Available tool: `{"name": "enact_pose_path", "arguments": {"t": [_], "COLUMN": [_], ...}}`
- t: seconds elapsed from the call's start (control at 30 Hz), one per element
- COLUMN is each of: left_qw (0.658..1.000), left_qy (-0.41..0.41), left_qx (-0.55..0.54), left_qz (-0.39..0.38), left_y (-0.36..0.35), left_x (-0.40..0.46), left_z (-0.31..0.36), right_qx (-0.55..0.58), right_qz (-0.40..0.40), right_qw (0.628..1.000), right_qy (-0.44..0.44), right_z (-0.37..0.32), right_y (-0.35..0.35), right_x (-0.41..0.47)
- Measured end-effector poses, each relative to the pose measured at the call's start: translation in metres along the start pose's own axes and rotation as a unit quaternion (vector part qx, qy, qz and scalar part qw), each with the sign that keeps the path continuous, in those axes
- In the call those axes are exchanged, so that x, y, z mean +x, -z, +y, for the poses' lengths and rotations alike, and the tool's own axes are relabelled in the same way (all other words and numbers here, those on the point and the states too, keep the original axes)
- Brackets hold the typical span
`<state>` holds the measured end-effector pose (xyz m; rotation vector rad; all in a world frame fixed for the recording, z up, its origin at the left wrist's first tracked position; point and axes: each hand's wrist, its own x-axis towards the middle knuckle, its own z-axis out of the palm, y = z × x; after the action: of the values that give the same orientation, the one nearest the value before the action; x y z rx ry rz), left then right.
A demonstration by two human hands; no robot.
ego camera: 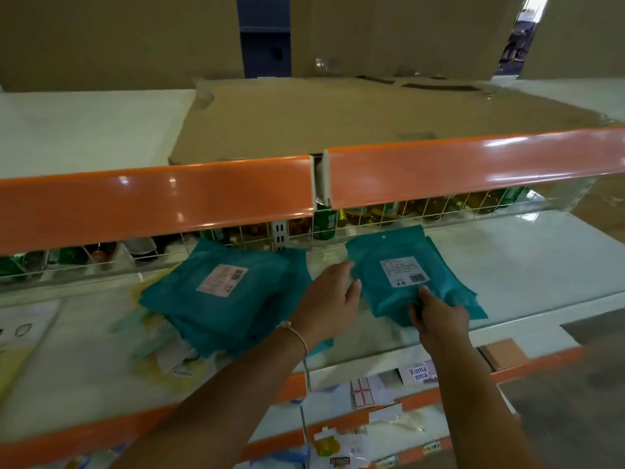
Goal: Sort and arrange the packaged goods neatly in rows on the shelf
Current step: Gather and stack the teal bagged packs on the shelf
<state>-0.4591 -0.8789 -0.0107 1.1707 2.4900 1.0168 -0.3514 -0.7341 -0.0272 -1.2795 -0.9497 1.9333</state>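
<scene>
The teal packets (pixel 411 277) lie in a small stack on the white shelf (pixel 541 265), where I pinch their near edge with my right hand (pixel 436 316) and press my left hand (pixel 329 301), fingers straight, against their side, so I judge the squaring step is underway and next needs alignment with the left stack (pixel 220 292).

Two lots of teal packaged goods on the white shelf (pixel 527 265). Right stack (pixel 411 275): flat pouches, squared up, white barcode label on top, hang hole toward the back edge; it lies at mid-shelf, just in front of the rear wire fence. Left pile (pixel 223 296): same teal pouches, loosely heaped and skewed, top one tilted with a pale label, overlapping toward the front edge.
</scene>
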Motion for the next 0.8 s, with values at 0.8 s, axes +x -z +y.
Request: {"name": "enact_pose_path", "arguments": {"t": [0.8], "left_qw": [0.999], "left_qy": [-0.007], "left_qx": [0.002], "left_qz": [-0.038], "left_y": [0.002], "left_x": [-0.02], "left_z": [-0.027], "right_qx": [-0.2], "right_qz": [0.033], "right_qw": [0.975], "right_qy": [0.089], "right_z": [0.017], "right_y": [0.009], "right_x": [-0.022]}}
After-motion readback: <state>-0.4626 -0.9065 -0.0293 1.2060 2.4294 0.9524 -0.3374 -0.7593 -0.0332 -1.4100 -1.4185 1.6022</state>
